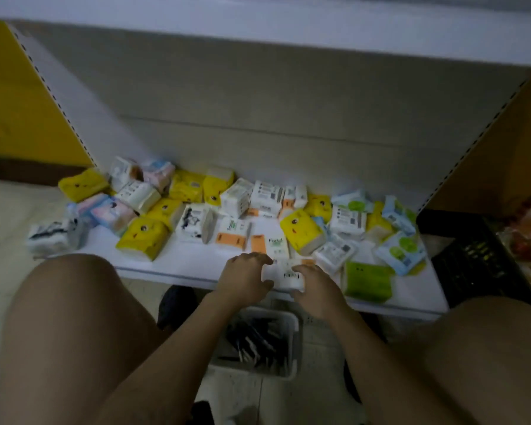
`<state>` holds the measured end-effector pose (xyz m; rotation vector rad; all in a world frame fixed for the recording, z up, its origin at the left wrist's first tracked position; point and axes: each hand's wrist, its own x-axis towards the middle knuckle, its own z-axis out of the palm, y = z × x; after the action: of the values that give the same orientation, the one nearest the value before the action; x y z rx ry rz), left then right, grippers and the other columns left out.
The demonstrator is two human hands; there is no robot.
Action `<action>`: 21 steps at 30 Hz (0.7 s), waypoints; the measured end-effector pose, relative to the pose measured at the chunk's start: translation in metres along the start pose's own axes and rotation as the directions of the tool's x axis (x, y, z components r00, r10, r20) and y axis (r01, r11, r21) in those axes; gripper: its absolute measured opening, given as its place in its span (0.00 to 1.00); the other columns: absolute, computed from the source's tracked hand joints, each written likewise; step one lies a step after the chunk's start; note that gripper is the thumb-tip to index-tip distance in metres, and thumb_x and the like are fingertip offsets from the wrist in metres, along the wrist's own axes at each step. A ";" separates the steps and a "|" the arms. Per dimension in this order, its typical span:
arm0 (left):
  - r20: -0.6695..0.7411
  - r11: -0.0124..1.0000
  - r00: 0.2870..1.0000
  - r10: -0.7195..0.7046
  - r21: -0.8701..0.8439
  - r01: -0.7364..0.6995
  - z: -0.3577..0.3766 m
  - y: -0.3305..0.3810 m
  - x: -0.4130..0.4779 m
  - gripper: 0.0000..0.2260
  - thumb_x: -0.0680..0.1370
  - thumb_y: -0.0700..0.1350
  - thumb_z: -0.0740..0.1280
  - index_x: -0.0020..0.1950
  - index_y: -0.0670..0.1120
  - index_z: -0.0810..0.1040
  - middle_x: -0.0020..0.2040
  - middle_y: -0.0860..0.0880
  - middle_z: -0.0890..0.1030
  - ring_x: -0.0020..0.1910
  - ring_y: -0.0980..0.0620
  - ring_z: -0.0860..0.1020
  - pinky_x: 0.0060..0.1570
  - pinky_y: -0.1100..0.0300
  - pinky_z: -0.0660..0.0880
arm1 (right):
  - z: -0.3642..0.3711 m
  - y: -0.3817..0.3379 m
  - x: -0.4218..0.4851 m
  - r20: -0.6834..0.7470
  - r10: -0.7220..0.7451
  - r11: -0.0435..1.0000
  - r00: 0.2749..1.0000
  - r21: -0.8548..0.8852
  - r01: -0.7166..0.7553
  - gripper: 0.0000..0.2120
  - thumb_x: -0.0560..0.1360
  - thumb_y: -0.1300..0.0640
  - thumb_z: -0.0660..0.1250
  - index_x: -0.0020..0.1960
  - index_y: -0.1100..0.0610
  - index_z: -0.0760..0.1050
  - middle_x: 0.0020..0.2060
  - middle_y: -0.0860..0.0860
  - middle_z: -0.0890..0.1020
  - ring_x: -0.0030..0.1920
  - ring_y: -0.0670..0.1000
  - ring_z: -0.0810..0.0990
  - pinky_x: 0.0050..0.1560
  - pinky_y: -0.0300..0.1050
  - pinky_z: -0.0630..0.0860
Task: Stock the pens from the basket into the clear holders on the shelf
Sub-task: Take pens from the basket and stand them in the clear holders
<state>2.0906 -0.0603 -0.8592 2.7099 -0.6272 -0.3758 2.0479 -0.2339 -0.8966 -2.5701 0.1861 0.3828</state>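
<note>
A pale plastic basket [294,325] stands on the floor between my knees, with several dark pens [252,340] lying in it. Above it, at the front edge of the low white shelf [178,265], both hands hold one white tissue pack [284,276]. My left hand [246,280] grips its left side with curled fingers. My right hand [316,289] grips its right side. No clear holders are in view.
Many tissue packs lie scattered across the shelf: yellow ones [143,237], white ones [347,220] and a green one [368,280] just right of my hands. A black crate [472,256] stands at the right. My bare knees flank the basket.
</note>
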 end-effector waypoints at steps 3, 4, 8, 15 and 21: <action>0.119 0.994 0.991 -0.055 -0.084 0.065 0.029 -0.009 -0.004 0.22 0.76 0.51 0.68 0.69 0.50 0.71 0.67 0.48 0.74 0.65 0.47 0.72 0.63 0.54 0.70 | 0.029 0.020 0.001 0.072 0.060 0.997 0.996 0.047 -0.063 0.27 0.74 0.52 0.69 0.71 0.53 0.69 0.67 0.53 0.72 0.66 0.56 0.72 0.63 0.47 0.72; 0.154 0.992 0.986 -0.063 -0.096 0.079 0.037 -0.012 -0.005 0.21 0.76 0.50 0.68 0.68 0.49 0.72 0.67 0.47 0.74 0.65 0.47 0.72 0.63 0.55 0.70 | 0.035 0.024 0.001 0.096 0.070 0.996 0.993 0.056 -0.076 0.26 0.74 0.53 0.69 0.70 0.53 0.69 0.67 0.53 0.72 0.67 0.56 0.72 0.62 0.46 0.72; 0.274 0.981 0.959 -0.074 -0.153 0.120 0.066 -0.025 -0.005 0.16 0.77 0.45 0.67 0.65 0.45 0.74 0.65 0.47 0.76 0.63 0.47 0.73 0.61 0.58 0.70 | 0.053 0.033 0.004 0.155 0.093 0.995 0.983 0.021 -0.098 0.20 0.76 0.56 0.68 0.67 0.55 0.72 0.64 0.52 0.76 0.63 0.54 0.75 0.52 0.40 0.69; 0.474 0.972 0.870 -0.136 -0.104 0.209 0.118 -0.047 0.003 0.13 0.78 0.44 0.65 0.62 0.46 0.76 0.57 0.46 0.79 0.55 0.51 0.77 0.50 0.62 0.73 | 0.075 0.030 0.003 0.286 0.038 0.999 0.958 -0.004 -0.039 0.05 0.77 0.56 0.64 0.51 0.50 0.76 0.46 0.50 0.79 0.46 0.51 0.78 0.40 0.39 0.69; 0.629 0.964 0.758 -0.174 -0.050 0.263 0.166 -0.060 0.004 0.14 0.80 0.44 0.61 0.64 0.41 0.75 0.61 0.43 0.78 0.59 0.46 0.76 0.57 0.57 0.73 | 0.090 0.063 0.008 0.439 0.162 0.986 0.884 -0.043 -0.159 0.12 0.78 0.59 0.63 0.59 0.60 0.77 0.37 0.45 0.72 0.41 0.46 0.73 0.36 0.33 0.65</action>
<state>2.0624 -0.0541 -1.0337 2.4987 -0.4080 -1.3628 2.0219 -0.2407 -1.0032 -2.4028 0.2306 1.0167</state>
